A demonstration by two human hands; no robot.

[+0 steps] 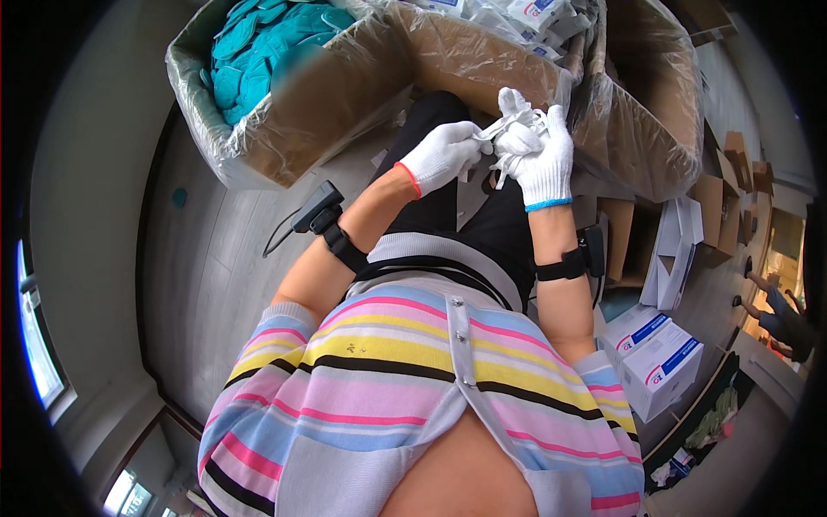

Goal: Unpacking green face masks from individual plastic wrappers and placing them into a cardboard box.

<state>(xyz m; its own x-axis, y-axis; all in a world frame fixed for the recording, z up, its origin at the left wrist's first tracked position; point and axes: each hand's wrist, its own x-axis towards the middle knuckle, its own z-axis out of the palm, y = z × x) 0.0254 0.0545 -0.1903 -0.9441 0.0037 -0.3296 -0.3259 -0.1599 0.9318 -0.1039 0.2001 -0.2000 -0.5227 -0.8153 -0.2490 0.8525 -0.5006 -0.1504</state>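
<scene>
My left hand (443, 157), in a white knit glove with a red cuff, is closed with its fingertips pinching the end of some thin white strips (489, 132). My right hand (544, 165) wears a matching glove with a blue cuff. Its fingers are curled around the bunched strips, and a few loose ends dangle below. Both hands meet above my lap, near the wall of a plastic-lined box. What exactly the strips are is too small to make out.
A plastic-lined carton (284, 142) of teal flat rounded pieces stands ahead left. Beside it, another carton (482, 65) holds white packets. A third lined carton (642, 138) is at right. White boxes (659, 379) and open cardboard boxes (616, 237) sit rightward; another person (784, 323) is beyond.
</scene>
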